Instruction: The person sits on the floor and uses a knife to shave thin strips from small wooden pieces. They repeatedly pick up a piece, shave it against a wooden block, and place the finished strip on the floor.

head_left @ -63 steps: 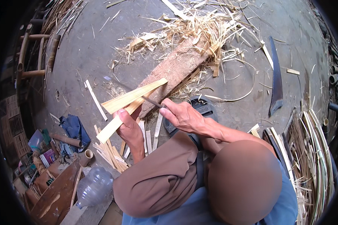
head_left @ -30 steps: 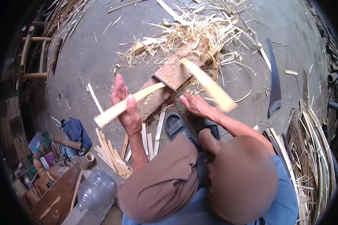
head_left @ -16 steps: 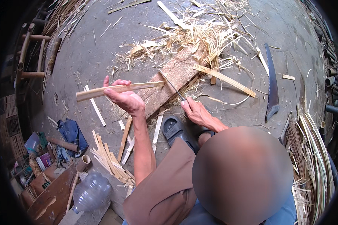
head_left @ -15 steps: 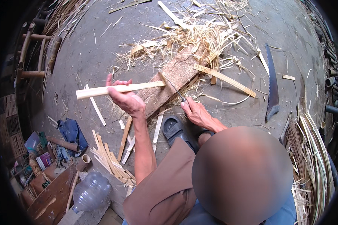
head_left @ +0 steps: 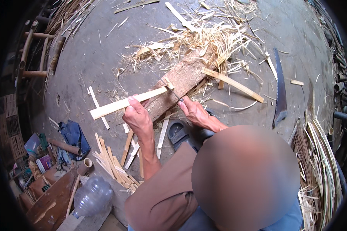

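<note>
My left hand (head_left: 138, 118) is closed around a pale bamboo strip (head_left: 111, 107), thumb on top and most fingers hidden beneath. The strip's far end rests over a rough wooden board (head_left: 185, 75) on the floor. In my right hand (head_left: 198, 114) is the handle of a knife, closed in the fingers. Its thin dark blade (head_left: 175, 93) crosses the strip near that far end, where a small piece of the bamboo stands up beside it. Whether the blade has cut into the strip is too small to tell.
Curled shavings (head_left: 204, 38) cover the board's far end. Another strip (head_left: 235, 85) lies to its right, with a saw (head_left: 280, 88) beyond. Cut strips (head_left: 113, 165) are piled at left, near a clear plastic bottle (head_left: 92, 196). Bundled long splints (head_left: 322, 154) stand at right.
My left hand has gone from spread fingers under the strip to a closed grip on it. The strip has shifted slightly right and toward me. The knife hand has moved a little left.
</note>
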Demonstrator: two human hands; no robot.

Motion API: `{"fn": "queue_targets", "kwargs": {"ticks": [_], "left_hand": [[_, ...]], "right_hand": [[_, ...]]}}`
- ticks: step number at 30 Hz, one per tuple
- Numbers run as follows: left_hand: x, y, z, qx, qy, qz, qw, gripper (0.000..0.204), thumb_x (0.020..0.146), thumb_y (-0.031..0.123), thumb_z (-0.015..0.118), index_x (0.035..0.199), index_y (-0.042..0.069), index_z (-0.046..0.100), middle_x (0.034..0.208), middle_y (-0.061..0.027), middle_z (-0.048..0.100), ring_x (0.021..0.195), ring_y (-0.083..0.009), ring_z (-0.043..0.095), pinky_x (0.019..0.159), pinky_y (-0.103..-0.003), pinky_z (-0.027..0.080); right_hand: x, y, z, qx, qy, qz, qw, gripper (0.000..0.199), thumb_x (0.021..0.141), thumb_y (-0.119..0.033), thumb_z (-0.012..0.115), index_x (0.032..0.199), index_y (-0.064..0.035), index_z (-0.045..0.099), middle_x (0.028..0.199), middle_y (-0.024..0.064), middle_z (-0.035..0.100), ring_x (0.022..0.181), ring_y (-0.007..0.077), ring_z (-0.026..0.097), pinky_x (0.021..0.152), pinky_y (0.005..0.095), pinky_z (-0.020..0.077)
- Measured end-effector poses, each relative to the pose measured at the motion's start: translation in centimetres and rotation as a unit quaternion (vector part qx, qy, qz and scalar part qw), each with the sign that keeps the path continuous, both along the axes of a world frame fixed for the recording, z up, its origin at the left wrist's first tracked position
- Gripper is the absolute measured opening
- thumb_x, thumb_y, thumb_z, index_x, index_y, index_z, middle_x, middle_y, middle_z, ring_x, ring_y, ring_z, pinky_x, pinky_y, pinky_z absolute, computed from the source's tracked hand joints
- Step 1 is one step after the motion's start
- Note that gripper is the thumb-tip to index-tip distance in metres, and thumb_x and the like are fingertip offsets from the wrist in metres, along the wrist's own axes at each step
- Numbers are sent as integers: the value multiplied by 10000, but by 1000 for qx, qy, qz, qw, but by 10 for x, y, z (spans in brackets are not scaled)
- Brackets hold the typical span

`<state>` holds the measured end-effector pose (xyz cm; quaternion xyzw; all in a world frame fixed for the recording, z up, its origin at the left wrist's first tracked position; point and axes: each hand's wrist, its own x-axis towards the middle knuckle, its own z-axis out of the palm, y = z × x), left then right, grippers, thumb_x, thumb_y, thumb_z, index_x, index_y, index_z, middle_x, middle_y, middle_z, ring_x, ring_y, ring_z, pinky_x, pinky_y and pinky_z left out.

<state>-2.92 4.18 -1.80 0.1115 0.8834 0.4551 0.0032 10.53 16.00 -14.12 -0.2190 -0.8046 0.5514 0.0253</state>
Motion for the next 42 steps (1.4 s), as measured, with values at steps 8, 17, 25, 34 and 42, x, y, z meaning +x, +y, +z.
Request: {"fn": "queue_targets", "kwargs": {"ticks": [8, 17, 25, 34, 42], "left_hand": [[-6, -4, -10, -42, 48, -18, 998, 531, 1074, 271, 376, 912, -144, 665, 686, -192, 697, 671, -257, 738, 582, -351, 566], [5, 2, 1, -51, 44, -3, 998, 457, 1059, 186, 419, 807, -112, 655, 674, -190, 695, 632, -283, 727, 541, -368, 556], [-2, 1, -2, -97, 35, -30, 994, 506, 1070, 232, 408, 817, -140, 640, 655, -167, 670, 668, -260, 738, 573, -338, 570], [0, 1, -10, -29, 47, -23, 998, 487, 1073, 216, 387, 919, -179, 627, 702, -187, 658, 662, -277, 733, 569, -347, 593], [2, -6, -8, -31, 51, -10, 998, 489, 1072, 216, 378, 912, -172, 629, 693, -194, 666, 667, -283, 739, 560, -337, 581]], "right_hand": [[-4, -6, 38, -10, 68, 20, 997, 242, 1032, -259, 488, 1128, -38, 467, 667, 241, 562, 652, 451, 609, 586, 510, 471], [-6, -15, 80, -34, 263, 74, 961, 271, 1026, -308, 497, 1079, -44, 463, 691, 234, 577, 692, 481, 606, 590, 534, 473], [-7, -17, 75, -23, 165, 53, 985, 239, 1026, -283, 503, 1029, -51, 445, 674, 236, 569, 649, 444, 607, 557, 510, 464], [5, -6, 25, -69, -24, 31, 997, 283, 1039, -304, 451, 965, -31, 465, 648, 279, 566, 614, 466, 590, 535, 524, 425], [7, -9, 10, 41, -8, 64, 997, 253, 1023, -284, 494, 976, -36, 478, 682, 303, 561, 697, 523, 573, 594, 571, 419]]}}
